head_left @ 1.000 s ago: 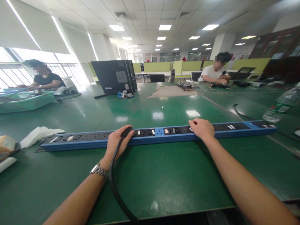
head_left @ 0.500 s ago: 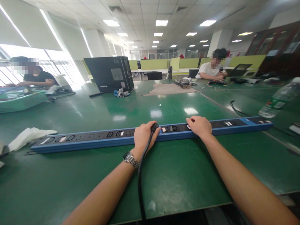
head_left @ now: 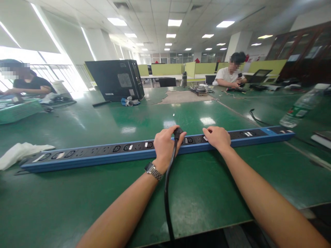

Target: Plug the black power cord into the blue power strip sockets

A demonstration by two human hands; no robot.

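Observation:
A long blue-edged power strip [head_left: 89, 160] with rows of black sockets lies across the table, tilted slightly in view. My left hand [head_left: 164, 148], with a metal-band watch on its wrist, is closed around a black power plug [head_left: 178, 132] above the strip's middle. From the plug, a thick black cable [head_left: 167, 193] hangs down past the table's near edge. Whether the plug touches a socket is hidden by my fingers. Further right, my right hand [head_left: 218, 138] is closed over the strip, fingers curled at its far edge beside a small white label.
Crumpled white material [head_left: 23, 153] lies by the strip's left end. A plastic bottle [head_left: 297, 110] leans at the right. Behind are a black computer case [head_left: 113, 81], gloves [head_left: 130, 101] and a green basket [head_left: 20, 112]. Two people sit across the table.
My left hand has slid right along the strip with the plug, uncovering a socket on its left. My right hand stays in place on the strip. The view has shifted slightly.

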